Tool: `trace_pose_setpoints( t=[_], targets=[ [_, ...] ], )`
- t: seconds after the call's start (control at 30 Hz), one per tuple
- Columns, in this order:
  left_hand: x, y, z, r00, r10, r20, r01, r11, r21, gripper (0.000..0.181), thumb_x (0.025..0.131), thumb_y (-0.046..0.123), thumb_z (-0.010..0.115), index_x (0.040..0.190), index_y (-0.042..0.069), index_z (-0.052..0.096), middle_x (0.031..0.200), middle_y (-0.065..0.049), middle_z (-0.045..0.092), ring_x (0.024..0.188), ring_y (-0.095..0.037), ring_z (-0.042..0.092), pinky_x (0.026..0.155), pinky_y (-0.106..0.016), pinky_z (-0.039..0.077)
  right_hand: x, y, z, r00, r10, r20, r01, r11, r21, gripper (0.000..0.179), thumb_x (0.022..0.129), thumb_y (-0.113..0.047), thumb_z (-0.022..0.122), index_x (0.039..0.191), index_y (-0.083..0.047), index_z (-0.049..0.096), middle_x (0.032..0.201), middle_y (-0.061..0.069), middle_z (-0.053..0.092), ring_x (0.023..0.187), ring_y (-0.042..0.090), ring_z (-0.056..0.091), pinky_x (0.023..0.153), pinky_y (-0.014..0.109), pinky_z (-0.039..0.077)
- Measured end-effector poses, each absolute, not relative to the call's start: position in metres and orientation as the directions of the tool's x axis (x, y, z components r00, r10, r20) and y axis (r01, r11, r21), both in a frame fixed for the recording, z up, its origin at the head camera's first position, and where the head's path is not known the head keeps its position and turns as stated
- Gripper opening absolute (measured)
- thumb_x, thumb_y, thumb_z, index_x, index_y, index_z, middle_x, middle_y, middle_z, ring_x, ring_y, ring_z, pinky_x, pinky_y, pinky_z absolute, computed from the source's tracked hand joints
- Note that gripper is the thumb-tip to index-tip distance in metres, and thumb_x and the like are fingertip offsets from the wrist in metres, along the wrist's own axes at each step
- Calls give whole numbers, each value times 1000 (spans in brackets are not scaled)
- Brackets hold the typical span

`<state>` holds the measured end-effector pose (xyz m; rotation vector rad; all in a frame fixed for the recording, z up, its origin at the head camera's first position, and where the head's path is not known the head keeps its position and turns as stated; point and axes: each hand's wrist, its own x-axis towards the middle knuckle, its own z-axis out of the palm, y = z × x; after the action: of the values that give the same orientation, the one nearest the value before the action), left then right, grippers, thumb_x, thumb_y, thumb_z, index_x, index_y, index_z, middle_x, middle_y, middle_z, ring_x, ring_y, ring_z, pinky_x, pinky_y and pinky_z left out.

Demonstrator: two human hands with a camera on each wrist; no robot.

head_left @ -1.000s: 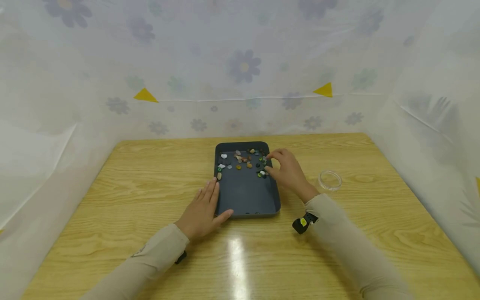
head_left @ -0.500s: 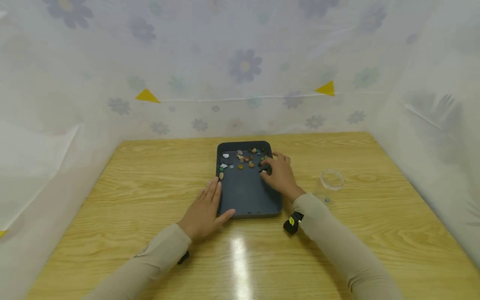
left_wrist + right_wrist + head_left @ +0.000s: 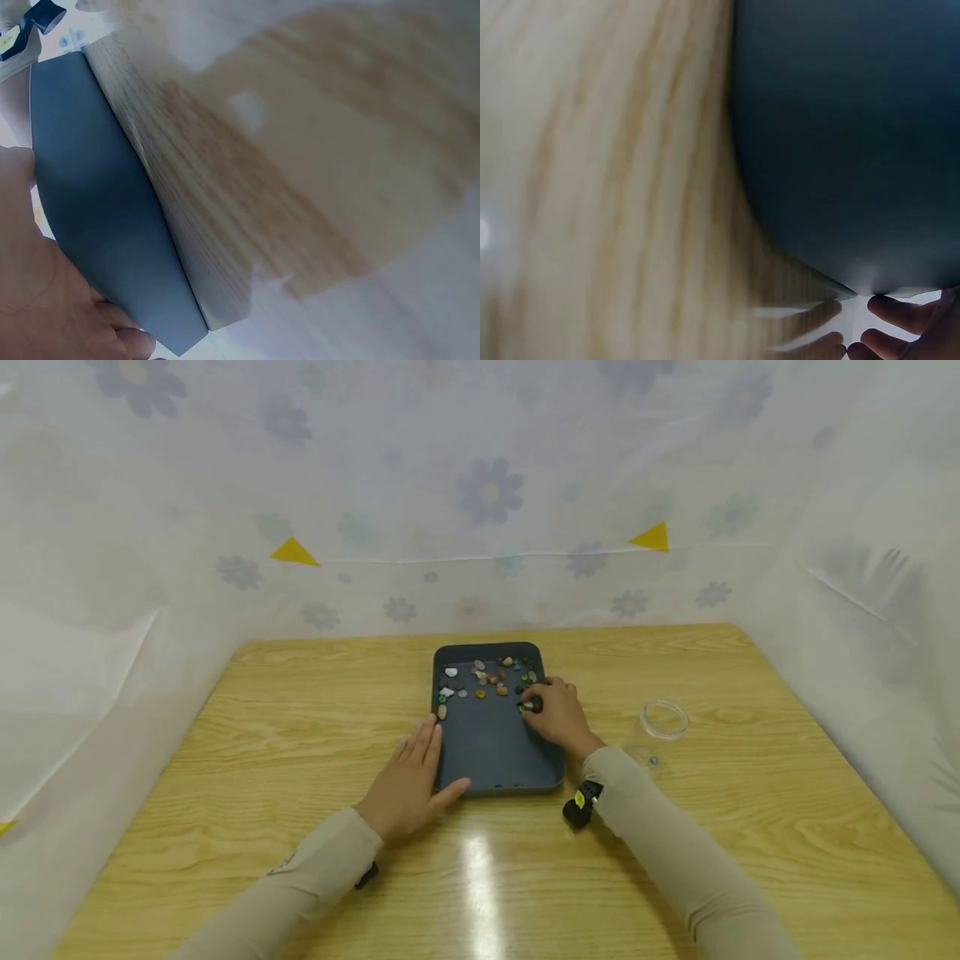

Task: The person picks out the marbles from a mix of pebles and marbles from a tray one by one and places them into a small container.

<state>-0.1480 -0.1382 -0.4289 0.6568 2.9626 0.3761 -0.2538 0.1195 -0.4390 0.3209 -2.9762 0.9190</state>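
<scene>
A dark grey tray lies on the table with several small polished stones of mixed colours across its far half. My left hand rests flat along the tray's near left side, fingers straight and thumb over the near edge. The left wrist view shows the left hand against the tray's outer wall. My right hand reaches over the right rim, thumb and forefinger curled about a small pale stone in the right-hand cluster. In the right wrist view the tray wall hides the right fingertips.
To the right of my right wrist stands a clear round container with a small dark stone showing low in it. The wood-grain table ends at a flower-patterned white sheet at the back. Similar sheeting hangs on both sides.
My right hand has moved left and down from the tray's right rim onto the stones, its thumb and forefinger drawing closer together. My left hand keeps its place on the tray.
</scene>
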Motion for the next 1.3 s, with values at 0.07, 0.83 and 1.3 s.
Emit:
trace_pose_setpoints(
  t=[0.07,0.83,1.3],
  targets=[
    [-148,-138,-429,-904,427,-26,407,876,257,93,94,68,29,152,-2,9,160,-17,0,147,-32,7,117,-48,15,-255,119,-439,-980,-188,65,-192,808,-557,17,88,-19,69,104,-12,71,141,27,40,126,48,36,96,58,39],
    [-148,-139,-432,-901,433,-7,417,873,253,93,94,69,28,152,-2,9,160,-17,-1,147,-32,8,117,-48,15,-256,120,-436,-980,-192,54,-189,807,-560,16,90,-22,68,101,-11,70,139,28,43,126,50,36,97,59,38],
    [-145,-138,-427,-903,429,-10,412,874,257,91,95,67,31,152,-2,10,160,-17,1,147,-33,9,117,-49,16,-248,129,-414,-982,-164,95,-187,768,-612,19,92,-21,64,104,-6,68,136,24,46,128,46,37,104,59,34]
  ],
)
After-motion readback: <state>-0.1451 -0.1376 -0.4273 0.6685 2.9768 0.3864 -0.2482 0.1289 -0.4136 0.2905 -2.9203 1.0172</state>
